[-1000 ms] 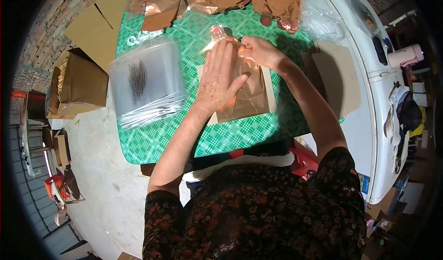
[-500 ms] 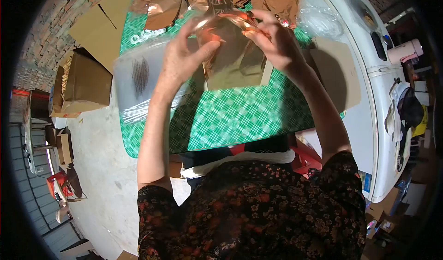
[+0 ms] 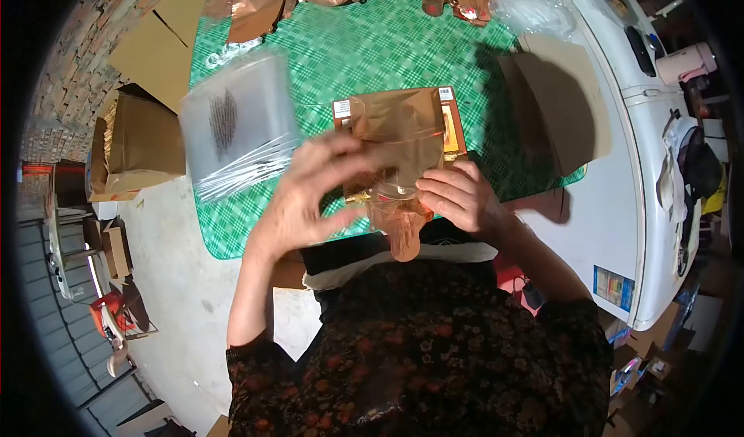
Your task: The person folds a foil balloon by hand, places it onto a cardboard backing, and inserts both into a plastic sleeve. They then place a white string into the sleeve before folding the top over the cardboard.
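A copper-coloured foil bag (image 3: 403, 115) with a rounded tab at its near end lies over a printed brown-and-red card or flat box (image 3: 453, 119) at the table's near edge. The tab points towards my body and overhangs the edge. My left hand (image 3: 306, 193) hovers over the bag's left side, thumb and fingers apart, the fingers smeared by motion. With bent fingers, my right hand (image 3: 461, 197) grips the bag's right edge near the tab. My left hand hides part of the bag's middle.
A stack of clear plastic sleeves (image 3: 248, 119) lies left on the green checked tablecloth (image 3: 372, 49). Copper foil pieces (image 3: 260, 7) line the far edge. Clear plastic wrap (image 3: 535, 7) and a cardboard sheet (image 3: 562, 108) are to the right, beside a white fridge (image 3: 659, 150).
Both hands came back towards my body. The rounded tab pointed away before and now points at me. The printed card shows more plainly. My left hand has loosened from the bag.
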`<state>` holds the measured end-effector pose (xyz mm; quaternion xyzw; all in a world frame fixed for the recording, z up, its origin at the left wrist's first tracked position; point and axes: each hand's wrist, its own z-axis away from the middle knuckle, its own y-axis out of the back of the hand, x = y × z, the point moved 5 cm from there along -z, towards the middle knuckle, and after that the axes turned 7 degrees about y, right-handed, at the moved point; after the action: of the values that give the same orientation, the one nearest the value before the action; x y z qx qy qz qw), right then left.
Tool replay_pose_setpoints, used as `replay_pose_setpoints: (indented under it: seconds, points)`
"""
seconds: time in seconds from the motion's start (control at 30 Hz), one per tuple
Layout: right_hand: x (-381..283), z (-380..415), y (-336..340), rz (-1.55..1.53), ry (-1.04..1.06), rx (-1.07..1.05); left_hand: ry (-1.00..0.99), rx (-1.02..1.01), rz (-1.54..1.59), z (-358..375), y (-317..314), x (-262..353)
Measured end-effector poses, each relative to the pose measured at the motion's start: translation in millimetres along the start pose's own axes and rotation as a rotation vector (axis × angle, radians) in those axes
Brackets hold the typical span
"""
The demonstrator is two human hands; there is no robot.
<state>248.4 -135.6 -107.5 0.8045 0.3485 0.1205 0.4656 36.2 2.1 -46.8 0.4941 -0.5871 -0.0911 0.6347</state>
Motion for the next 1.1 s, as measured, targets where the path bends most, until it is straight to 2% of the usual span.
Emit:
replay_pose_setpoints:
  seconds: [0.03, 0.13, 0.3, 0.37, 0.53, 0.77, 1.1]
  points:
    - [-0.2, 1.0, -1.6, -0.012, -0.011, 0.011, 0.072, 0.078, -0.014, -11.4, 2.5, -8.4]
    - [1.5, -0.3, -3.0, -0.04, -0.033, 0.047, -0.006, 0.173, -0.205, -56.9, -2.2, -36.5]
    - [0.3, -1.8, -3.6, -0.065, -0.093, 0.067, -0.193, 0.077, -0.378, -120.6, -38.5, -67.0]
    - [0.9, 0.7, -5.5, -0.055, -0.119, 0.055, -0.204, 0.019, -0.44, -128.1, -52.3, -71.7]
    - [2.4, 4.9, -8.9, -0.046, -0.128, 0.041, -0.241, -0.095, -0.553, -119.3, -72.3, -69.9]
    - [3.0, -0.6, -6.4, -0.043, -0.143, 0.035, -0.235, -0.135, -0.582, -115.7, -70.7, -67.4]
    - [3.1, 5.8, -13.1, -0.048, -0.139, 0.006, -0.382, -0.232, -0.509, -101.9, -79.1, -55.2]
